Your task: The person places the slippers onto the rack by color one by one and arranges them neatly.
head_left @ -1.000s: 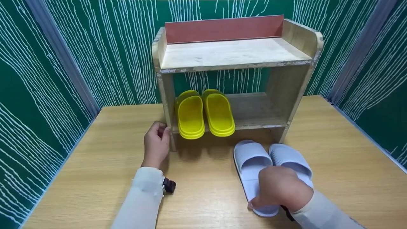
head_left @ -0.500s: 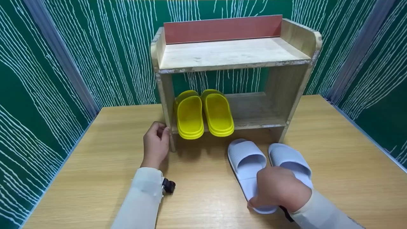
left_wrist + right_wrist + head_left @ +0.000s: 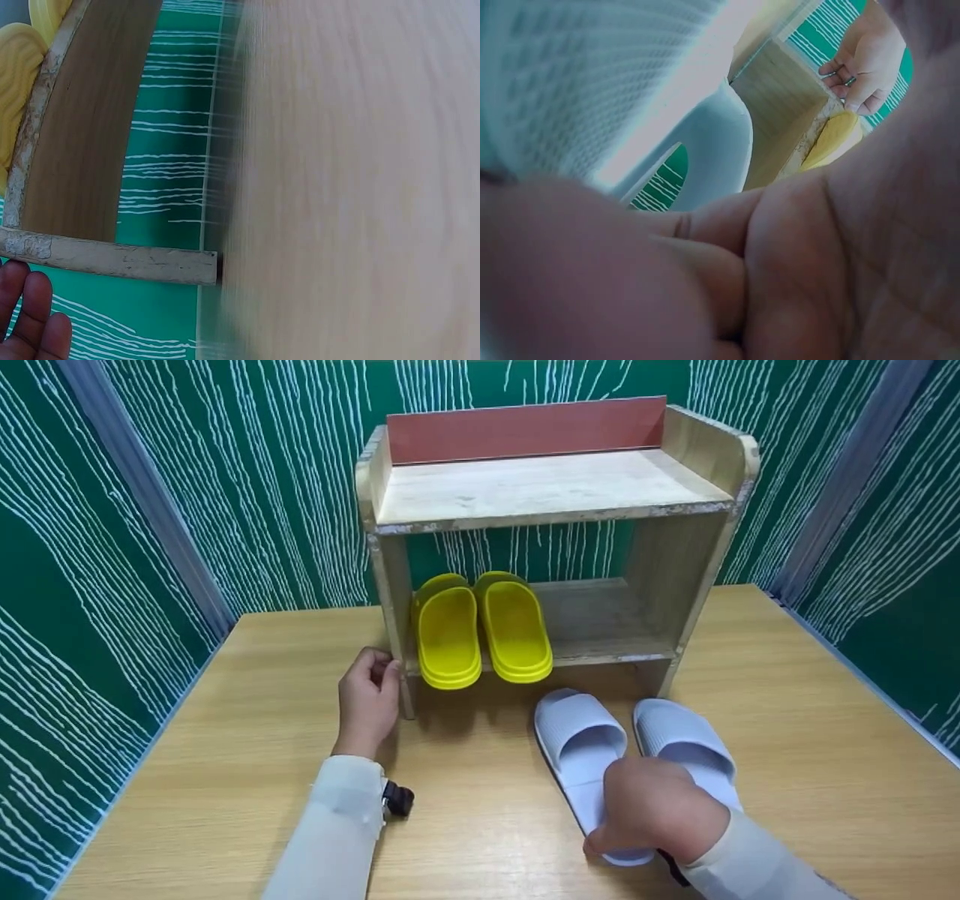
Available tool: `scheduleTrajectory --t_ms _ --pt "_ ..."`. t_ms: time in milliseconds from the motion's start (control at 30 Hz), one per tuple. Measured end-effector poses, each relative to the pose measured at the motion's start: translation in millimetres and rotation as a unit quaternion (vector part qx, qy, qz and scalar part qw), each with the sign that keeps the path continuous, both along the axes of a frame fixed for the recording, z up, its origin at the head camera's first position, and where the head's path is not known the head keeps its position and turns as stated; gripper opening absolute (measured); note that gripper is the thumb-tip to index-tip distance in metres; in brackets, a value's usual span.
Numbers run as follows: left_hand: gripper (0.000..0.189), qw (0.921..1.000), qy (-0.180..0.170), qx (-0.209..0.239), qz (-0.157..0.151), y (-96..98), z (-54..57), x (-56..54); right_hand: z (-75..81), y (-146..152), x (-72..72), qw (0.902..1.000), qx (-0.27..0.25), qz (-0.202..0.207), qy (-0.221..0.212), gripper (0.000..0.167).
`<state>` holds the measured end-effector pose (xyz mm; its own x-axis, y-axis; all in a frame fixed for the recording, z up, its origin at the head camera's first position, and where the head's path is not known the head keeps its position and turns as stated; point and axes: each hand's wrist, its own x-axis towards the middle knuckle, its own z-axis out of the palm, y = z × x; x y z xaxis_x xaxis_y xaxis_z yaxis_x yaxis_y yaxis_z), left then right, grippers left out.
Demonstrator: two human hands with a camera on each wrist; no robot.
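Note:
In the head view my right hand (image 3: pixel 660 806) grips the heel end of the left light-purple slide slipper (image 3: pixel 581 727), its thumb on the left edge. The hand hides much of the footbed. Its mate, the right light-purple slide slipper (image 3: pixel 686 739), lies close beside it, partly behind the hand. My left hand (image 3: pixel 367 701) touches the left side panel of the wooden shoe rack (image 3: pixel 555 495). In the left wrist view its fingertips (image 3: pixel 37 292) meet that panel from outside. Two yellow slippers (image 3: pixel 448 634) sit side by side on the rack's lower shelf, heels forward.
The rack stands at the back of the wooden table (image 3: pixel 480 825), with a red board (image 3: pixel 529 430) along its top shelf. Green walls (image 3: pixel 300 495) with white streaks enclose the table. Bare lower shelf (image 3: pixel 600 615) shows right of the yellow slippers.
The front of the left light-purple slipper has swung left, widening the gap to its mate. My right hand has shifted slightly left with it. The left hand has stayed at the rack.

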<state>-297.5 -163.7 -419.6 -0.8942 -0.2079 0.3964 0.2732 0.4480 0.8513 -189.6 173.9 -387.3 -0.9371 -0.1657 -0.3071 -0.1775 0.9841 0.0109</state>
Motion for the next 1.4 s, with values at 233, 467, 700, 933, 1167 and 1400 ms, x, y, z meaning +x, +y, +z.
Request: scheduleTrajectory --t_ms 233,467,700,933,1167,1400 --pt "0.011 0.9999 -0.014 0.007 -0.004 0.6 -0.1 0.9 4.0 2 0.1 0.9999 -0.010 -0.003 -0.001 0.076" --pt "0.010 1.0000 -0.004 0.004 -0.002 0.4 0.6 0.4 14.9 9 2.6 0.9987 -0.015 0.009 0.048 0.060" --pt "0.008 1.0000 0.007 0.000 0.000 0.3 0.1 0.7 27.1 20 0.3 0.9988 -0.022 0.003 0.043 0.051" --pt "0.009 1.0000 0.001 0.001 -0.001 0.8 1.1 0.1 41.5 30 -3.7 0.9978 -0.042 -0.047 0.020 0.061" --pt "0.010 0.9999 -0.008 0.006 -0.005 1.4 1.4 0.3 54.7 41 -3.8 0.9967 -0.062 -0.043 0.031 0.059" --pt "0.010 1.0000 -0.002 -0.002 0.000 0.8 0.8 0.3 65.7 52 -1.4 0.9931 -0.088 -0.028 0.072 0.061"
